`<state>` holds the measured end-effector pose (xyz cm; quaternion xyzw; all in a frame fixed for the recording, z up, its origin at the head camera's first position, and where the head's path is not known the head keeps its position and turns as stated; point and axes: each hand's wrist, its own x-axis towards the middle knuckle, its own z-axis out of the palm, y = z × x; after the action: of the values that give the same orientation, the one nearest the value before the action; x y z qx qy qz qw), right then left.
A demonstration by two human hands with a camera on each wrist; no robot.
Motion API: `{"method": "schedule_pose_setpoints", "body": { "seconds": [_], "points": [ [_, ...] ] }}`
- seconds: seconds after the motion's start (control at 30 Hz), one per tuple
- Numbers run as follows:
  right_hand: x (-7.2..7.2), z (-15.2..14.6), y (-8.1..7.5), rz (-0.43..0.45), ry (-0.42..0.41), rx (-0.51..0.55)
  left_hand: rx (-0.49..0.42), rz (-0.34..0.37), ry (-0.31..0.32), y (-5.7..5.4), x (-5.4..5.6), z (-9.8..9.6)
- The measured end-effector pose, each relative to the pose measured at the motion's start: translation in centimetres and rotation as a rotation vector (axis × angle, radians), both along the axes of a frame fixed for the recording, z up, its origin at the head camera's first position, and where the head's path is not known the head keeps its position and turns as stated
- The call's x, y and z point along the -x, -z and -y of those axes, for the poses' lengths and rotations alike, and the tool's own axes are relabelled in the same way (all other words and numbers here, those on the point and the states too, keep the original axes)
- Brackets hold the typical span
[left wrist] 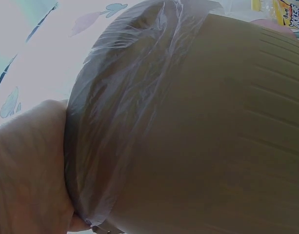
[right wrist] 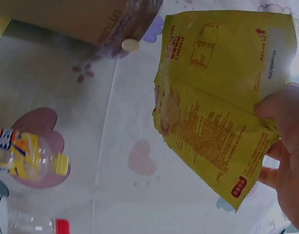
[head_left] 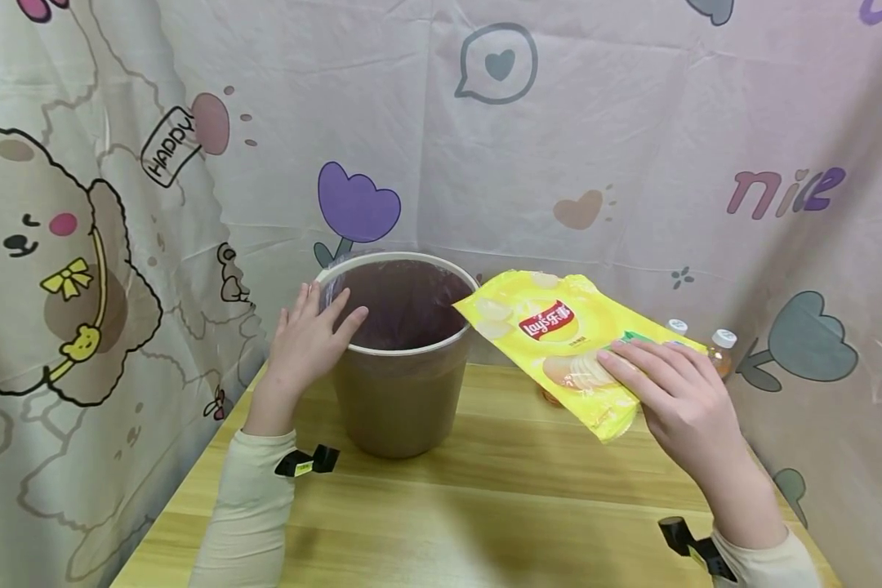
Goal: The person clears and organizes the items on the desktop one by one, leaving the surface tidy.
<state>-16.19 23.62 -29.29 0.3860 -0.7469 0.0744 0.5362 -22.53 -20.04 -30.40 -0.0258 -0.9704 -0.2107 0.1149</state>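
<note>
A brown bin (head_left: 400, 408) with a pale rim stands upright on the table, lined with a thin clear plastic bag (left wrist: 134, 83) that folds over its edge. My left hand (head_left: 306, 339) rests at the left side of the rim, fingers spread and fairly straight, fingertips over the opening. In my right hand (head_left: 679, 400) is a yellow Lay's potato chip bag (head_left: 514, 343), pinched at one end between thumb and fingers. The bag slants to the right of the bin, its far corner overlapping the rim in the head view. Its printed back shows in the right wrist view.
Behind the chip bag stand bottles, one with a white cap (head_left: 723, 336). The right wrist view shows a yellow-capped bottle (right wrist: 39, 158) and a red-capped clear bottle (right wrist: 32, 219). Printed cloth (head_left: 426, 122) hangs around the wooden table (head_left: 412, 523).
</note>
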Motion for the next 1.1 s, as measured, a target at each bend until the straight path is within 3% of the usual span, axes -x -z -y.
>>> {"method": "schedule_pose_setpoints", "body": {
  "seconds": [0.27,0.53,1.1],
  "points": [
    [0.9,2.3,-0.5,-0.016,-0.074,-0.026,0.002,-0.005,0.008,0.0,0.2,0.1],
    [1.8,3.9,-0.8,0.031,-0.136,-0.018,-0.004,-0.005,0.007,-0.1,0.1,0.1],
    [6.2,6.0,-0.6,0.131,-0.247,0.045,-0.005,-0.024,0.0,0.3,0.3,0.1]
  ]
}}
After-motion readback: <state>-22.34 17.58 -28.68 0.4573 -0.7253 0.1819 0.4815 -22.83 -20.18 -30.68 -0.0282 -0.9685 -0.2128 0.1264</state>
